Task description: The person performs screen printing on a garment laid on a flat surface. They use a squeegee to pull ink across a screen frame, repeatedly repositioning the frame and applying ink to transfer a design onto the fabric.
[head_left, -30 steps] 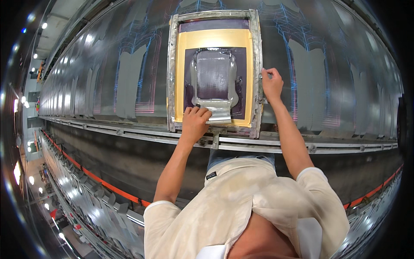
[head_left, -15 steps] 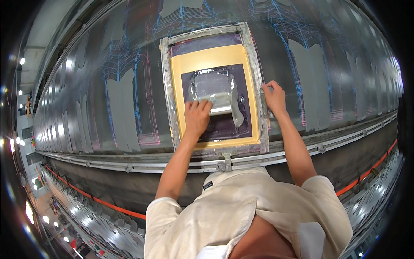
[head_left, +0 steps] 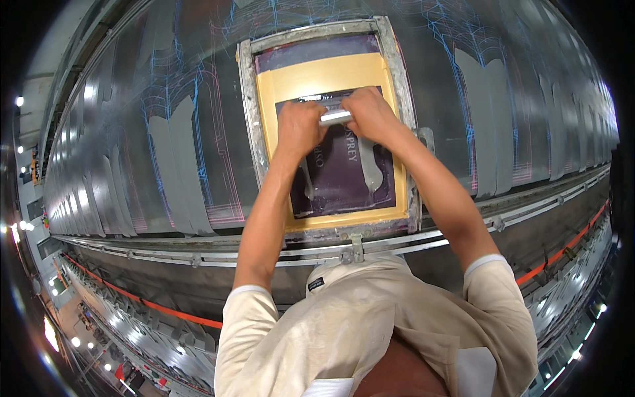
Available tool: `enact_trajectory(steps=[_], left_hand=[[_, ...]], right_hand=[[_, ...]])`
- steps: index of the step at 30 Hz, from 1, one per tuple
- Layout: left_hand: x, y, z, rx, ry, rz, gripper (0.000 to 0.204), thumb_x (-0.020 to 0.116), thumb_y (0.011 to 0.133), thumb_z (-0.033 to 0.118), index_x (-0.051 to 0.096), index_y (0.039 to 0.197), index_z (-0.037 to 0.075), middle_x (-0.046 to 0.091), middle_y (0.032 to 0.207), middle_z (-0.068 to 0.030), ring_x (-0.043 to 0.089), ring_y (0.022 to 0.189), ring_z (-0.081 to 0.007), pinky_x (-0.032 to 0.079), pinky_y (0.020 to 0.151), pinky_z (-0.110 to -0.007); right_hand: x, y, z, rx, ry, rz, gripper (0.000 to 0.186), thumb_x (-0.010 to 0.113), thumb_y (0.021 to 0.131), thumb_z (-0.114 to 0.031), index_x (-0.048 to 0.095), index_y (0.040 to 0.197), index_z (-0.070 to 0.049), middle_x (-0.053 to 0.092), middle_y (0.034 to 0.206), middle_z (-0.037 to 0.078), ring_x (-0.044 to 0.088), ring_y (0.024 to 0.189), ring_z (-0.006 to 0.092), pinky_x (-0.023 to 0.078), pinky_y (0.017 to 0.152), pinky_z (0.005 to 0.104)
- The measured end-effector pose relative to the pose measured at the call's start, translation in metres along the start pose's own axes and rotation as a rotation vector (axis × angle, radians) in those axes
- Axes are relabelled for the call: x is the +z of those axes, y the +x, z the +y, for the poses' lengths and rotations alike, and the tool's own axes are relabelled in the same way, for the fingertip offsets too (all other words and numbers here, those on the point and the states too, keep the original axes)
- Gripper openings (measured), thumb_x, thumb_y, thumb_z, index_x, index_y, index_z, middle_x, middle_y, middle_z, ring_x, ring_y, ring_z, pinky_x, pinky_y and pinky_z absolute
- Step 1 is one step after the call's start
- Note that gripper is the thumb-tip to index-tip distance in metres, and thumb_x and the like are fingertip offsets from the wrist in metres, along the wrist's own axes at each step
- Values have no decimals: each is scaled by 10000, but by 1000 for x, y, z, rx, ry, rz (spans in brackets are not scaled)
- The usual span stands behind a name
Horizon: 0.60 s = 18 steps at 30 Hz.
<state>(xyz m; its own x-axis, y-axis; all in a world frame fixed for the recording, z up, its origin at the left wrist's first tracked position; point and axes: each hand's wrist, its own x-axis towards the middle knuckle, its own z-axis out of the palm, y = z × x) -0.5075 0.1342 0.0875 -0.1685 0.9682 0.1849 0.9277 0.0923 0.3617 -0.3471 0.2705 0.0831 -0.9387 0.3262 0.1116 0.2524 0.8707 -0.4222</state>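
My left hand point(head_left: 301, 128) and my right hand point(head_left: 369, 114) are both closed round a squeegee point(head_left: 336, 118), one at each end of its shiny silver handle. It stands across the upper part of the dark mesh of a screen-printing frame point(head_left: 250, 106). Yellow tape point(head_left: 317, 73) borders the mesh inside the worn grey frame. Below the squeegee, pale lettering point(head_left: 350, 142) shows on the dark mesh. A streak of grey ink point(head_left: 372, 172) runs down the right side, with a thinner one at the left. The squeegee's lower edge is hidden by my hands.
Beneath the frame lies a long dark table point(head_left: 436, 99) with grey fabric pieces point(head_left: 175, 165) and blue and pink lines. A metal rail point(head_left: 450, 241) with clamps runs along its near edge, touching the frame's bracket point(head_left: 357, 246). An orange strip point(head_left: 159, 308) lies nearer.
My right hand has left the frame's right side and taken hold of the squeegee. The squeegee has moved toward the far end, baring the lettered mesh. My left hand went up with it.
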Motion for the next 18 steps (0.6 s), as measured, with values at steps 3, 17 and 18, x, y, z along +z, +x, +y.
enact_trajectory(steps=[3, 17, 18], left_hand=[[7, -71, 42, -1, 47, -76, 271, 817, 645, 89, 756, 902, 149, 713, 912, -51, 661, 791, -276, 449, 777, -409], [-9, 32, -18, 66, 134, -9, 191, 814, 708, 200, 761, 876, 125, 705, 805, -76, 683, 789, -291, 454, 765, -441], [-8, 35, -21, 58, 116, 12, 170, 809, 701, 184, 762, 853, 123, 704, 791, -79, 681, 776, -288, 453, 756, -434]], right_hand=[[10, -75, -43, -4, 36, 52, 230, 773, 652, -84, 665, 852, -48, 672, 851, 126, 640, 936, 311, 454, 944, 437], [-9, 30, 17, -4, -7, 11, 201, 798, 685, -142, 699, 840, -62, 691, 781, 160, 666, 827, 376, 495, 795, 487], [-5, 36, 22, -6, 3, 12, 183, 793, 691, -160, 700, 818, -65, 688, 753, 162, 668, 806, 378, 499, 771, 496]])
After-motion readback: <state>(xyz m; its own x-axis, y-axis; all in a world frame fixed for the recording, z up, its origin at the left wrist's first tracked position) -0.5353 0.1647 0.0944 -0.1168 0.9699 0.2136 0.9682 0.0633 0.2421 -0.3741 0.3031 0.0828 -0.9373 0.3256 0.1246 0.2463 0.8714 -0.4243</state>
